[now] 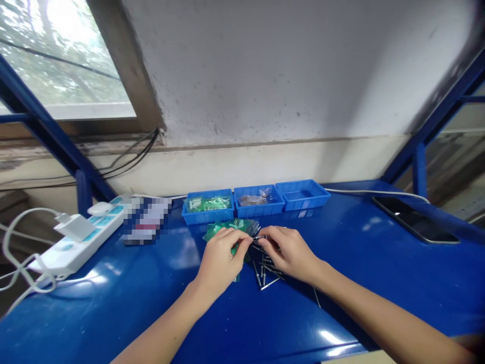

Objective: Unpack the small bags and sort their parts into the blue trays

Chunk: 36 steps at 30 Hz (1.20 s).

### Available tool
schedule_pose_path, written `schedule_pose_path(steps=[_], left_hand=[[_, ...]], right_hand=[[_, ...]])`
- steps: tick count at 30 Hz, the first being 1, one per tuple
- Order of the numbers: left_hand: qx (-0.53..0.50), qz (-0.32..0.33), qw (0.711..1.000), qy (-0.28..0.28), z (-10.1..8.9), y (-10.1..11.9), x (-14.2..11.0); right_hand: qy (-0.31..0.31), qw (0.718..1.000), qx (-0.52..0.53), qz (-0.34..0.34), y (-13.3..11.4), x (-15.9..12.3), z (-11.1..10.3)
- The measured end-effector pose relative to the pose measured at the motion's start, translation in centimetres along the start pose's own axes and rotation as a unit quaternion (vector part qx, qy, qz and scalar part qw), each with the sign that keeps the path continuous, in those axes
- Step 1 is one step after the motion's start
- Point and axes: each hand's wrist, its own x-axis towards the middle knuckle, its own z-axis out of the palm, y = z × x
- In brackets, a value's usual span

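Observation:
Between my two hands is a small metal blind rivet (pixel 258 237), its silvery body and thin shank partly hidden by fingertips. My left hand (pixel 222 260) pinches one end with thumb and forefinger. From the other side, my right hand (pixel 291 252) has its thumb and fingers closed on the rivet too. Below them, a loose pile of similar rivets (pixel 264 278) lies on the blue table (pixel 242 323), partly covered by my right hand. A green-tinted plastic bag (pixel 212 230) lies flat behind and under my left hand.
Three blue bins stand along the wall: one with green bagged parts (pixel 206 218), one with brownish bagged parts (pixel 261 209), and a right-hand bin (pixel 306 202). A white power strip (pixel 71 258) with cables is at left, a phone (pixel 417 220) at right. Blue frame posts flank the table.

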Motion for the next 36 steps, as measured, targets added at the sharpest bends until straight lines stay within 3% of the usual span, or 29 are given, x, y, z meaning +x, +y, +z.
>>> schedule_pose_path(steps=[3,5,6,8,11,14,18,23,32,36], left_hand=[[0.000,-0.007,0.999,-0.033,0.0,-0.3,0.1],[0.009,0.017,0.995,-0.101,-0.1,-0.5,0.0],[0.019,0.040,0.989,-0.143,-0.2,-0.6,-0.1],[0.051,0.090,0.971,-0.214,-0.5,-0.6,-0.2],[0.097,0.114,0.956,-0.252,-0.6,-0.5,-0.5],[0.136,0.123,0.952,-0.244,-0.3,-0.4,-0.7],[0.126,0.119,0.962,-0.209,-0.2,-0.4,-0.5],[0.039,0.045,0.992,-0.112,-0.9,-0.6,0.5],[-0.036,-0.039,0.995,-0.089,0.2,-1.4,0.1],[0.000,-0.028,0.997,-0.067,0.2,-1.6,0.3]], right_hand=[[0.010,0.999,-0.013,-0.034,0.2,0.3,-0.9],[0.070,0.996,-0.045,-0.011,1.6,0.7,-2.1],[0.117,0.990,-0.070,0.024,2.6,0.9,-2.7],[0.214,0.952,-0.162,0.147,4.9,1.2,-3.8],[0.206,0.922,-0.200,0.260,7.1,0.9,-4.3],[0.152,0.952,-0.116,0.239,5.9,0.5,-3.2],[0.057,0.993,0.007,0.098,1.8,0.5,-0.8],[-0.018,0.998,0.023,-0.055,0.4,0.4,0.9],[-0.004,0.999,0.041,-0.027,1.3,0.6,1.2],[-0.003,0.999,0.049,-0.016,1.7,0.6,1.2]])
